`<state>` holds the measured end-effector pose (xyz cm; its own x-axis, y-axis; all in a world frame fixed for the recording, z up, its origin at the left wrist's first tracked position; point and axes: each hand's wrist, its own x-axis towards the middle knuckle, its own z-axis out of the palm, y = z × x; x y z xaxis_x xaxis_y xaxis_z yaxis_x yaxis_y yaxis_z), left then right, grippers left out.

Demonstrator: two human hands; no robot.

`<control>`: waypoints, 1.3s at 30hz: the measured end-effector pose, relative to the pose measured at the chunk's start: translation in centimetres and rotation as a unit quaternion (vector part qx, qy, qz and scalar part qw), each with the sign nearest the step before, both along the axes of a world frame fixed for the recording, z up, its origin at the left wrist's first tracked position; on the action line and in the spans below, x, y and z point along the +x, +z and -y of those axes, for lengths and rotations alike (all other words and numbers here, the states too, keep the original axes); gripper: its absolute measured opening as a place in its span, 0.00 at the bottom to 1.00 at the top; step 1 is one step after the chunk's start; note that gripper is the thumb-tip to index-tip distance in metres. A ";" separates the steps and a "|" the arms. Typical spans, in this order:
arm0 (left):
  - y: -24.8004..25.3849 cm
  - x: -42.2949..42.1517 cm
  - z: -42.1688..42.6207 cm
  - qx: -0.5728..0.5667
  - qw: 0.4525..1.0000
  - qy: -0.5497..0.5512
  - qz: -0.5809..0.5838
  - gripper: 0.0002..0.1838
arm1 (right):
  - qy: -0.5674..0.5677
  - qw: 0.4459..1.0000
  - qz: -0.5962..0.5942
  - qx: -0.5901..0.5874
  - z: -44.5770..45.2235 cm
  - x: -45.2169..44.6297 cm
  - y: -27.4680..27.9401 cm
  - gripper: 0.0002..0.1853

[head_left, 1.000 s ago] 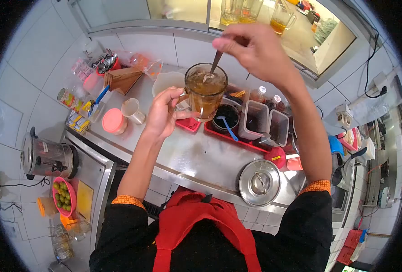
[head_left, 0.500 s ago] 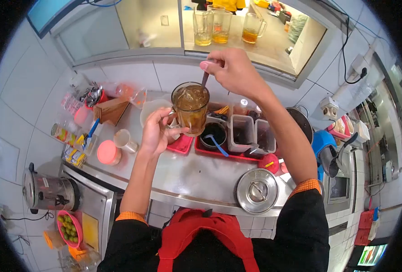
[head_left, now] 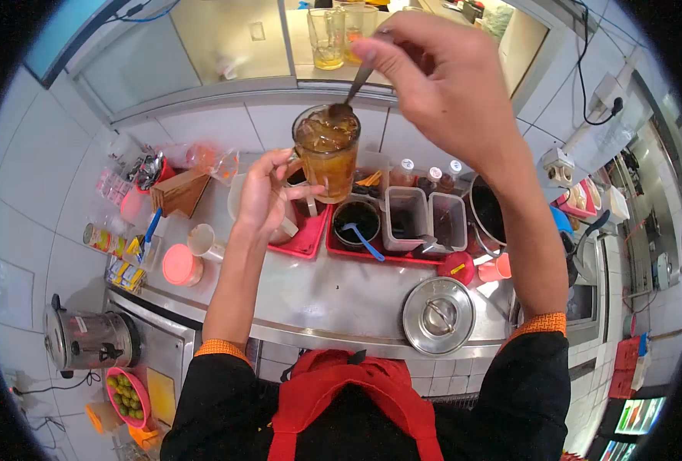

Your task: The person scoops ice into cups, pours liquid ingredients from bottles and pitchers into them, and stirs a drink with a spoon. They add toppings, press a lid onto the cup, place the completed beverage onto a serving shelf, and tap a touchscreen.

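Note:
My left hand (head_left: pixel 262 188) holds a glass mug (head_left: pixel 331 165) by its handle, raised above the counter. Brown iced drink fills the mug nearly to the rim. Above and to the right, my right hand (head_left: pixel 452 84) pinches the upper end of a spoon (head_left: pixel 356 83). The spoon slants down, and its bowl is at the mug's rim, over the ice. Below the mug stands a pot of dark liquid (head_left: pixel 347 215) with a blue ladle (head_left: pixel 365 242) in it.
Clear plastic containers (head_left: pixel 405 223) stand in a red tray beside small bottles (head_left: pixel 407 170). A steel lid (head_left: pixel 438 315) lies near the counter's front edge. At left are a pink-lidded jar (head_left: pixel 182 265) and a wooden box (head_left: pixel 182 194). More glass mugs (head_left: pixel 327 38) stand in the window opening.
My right hand has risen and moved right, lifting the spoon so that its bowl shows at the mug's rim. The mug is slightly higher, and the view has shifted a little.

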<state>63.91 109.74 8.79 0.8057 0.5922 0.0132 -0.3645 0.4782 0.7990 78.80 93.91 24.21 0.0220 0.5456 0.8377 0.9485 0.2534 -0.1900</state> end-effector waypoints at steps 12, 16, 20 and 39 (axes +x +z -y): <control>2.3 5.9 -1.4 0.036 0.999 0.012 -0.028 0.13 | -0.180 0.971 -0.150 -0.036 -1.0 8.8 -24.2 0.08; 5.2 11.8 -0.2 0.062 0.997 0.007 -0.043 0.14 | -0.283 0.936 -0.066 -0.200 -0.8 7.2 -28.8 0.12; 6.6 20.1 0.4 0.093 0.995 -0.045 -0.013 0.15 | -0.285 0.951 -0.093 -0.074 2.4 4.3 -27.6 0.21; 4.5 50.1 1.3 0.055 0.995 0.049 -0.071 0.23 | 0.055 0.666 -0.740 -0.074 22.8 -2.7 -26.2 0.24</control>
